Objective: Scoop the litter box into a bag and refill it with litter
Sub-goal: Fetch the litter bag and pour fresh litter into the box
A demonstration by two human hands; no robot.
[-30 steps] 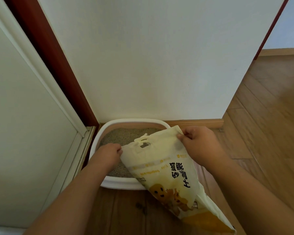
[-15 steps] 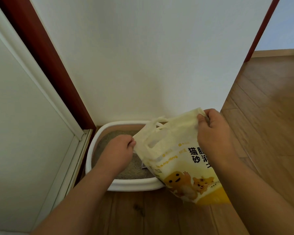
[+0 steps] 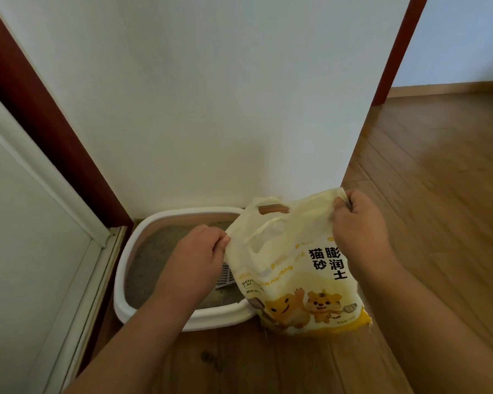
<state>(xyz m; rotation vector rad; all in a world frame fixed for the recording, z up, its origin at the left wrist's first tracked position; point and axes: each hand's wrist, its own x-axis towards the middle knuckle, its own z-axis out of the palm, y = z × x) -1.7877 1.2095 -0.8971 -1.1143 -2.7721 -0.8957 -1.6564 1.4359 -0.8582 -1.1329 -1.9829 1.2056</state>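
Litter bag (image 3: 302, 268), top corners pinched by left hand (image 3: 195, 258) and right hand (image 3: 359, 223).

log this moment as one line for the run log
phase: refill prep | left hand: pinches litter bag top edge | right hand: grips top corner | litter box: holds litter

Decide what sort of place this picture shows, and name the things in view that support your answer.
Probably a room corner in a home: a wood plank floor, a plain white wall, and a cat litter box set on the floor against it, beside a yellow litter bag.
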